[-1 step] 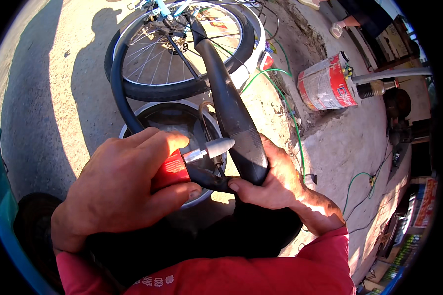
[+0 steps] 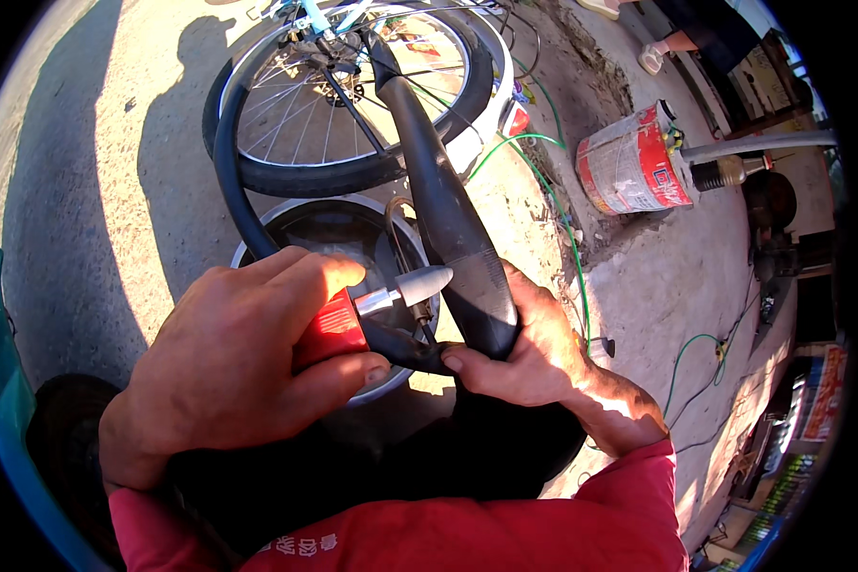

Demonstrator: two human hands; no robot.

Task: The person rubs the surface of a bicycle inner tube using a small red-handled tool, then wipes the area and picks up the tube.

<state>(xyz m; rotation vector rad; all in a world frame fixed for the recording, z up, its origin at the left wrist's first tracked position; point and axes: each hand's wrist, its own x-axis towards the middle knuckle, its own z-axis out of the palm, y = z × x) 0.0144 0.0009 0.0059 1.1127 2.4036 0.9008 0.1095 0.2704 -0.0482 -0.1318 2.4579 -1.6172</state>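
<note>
My left hand (image 2: 243, 357) grips a small red tube with a silver neck and a white nozzle (image 2: 372, 307), tip pointing right toward a black bicycle inner tube (image 2: 448, 229). My right hand (image 2: 534, 357) is wrapped around that inner tube from the right, thumb pressed on its lower bend. The inner tube loops up and left over a round metal basin of dark water (image 2: 338, 238) on the ground below both hands. The nozzle tip sits just short of the rubber.
A bicycle wheel with a black tyre (image 2: 353, 105) lies beyond the basin. A red and white can (image 2: 629, 162) stands at right beside a grey pipe. Green wire (image 2: 553, 181) trails over the concrete. Another person's feet show at top right.
</note>
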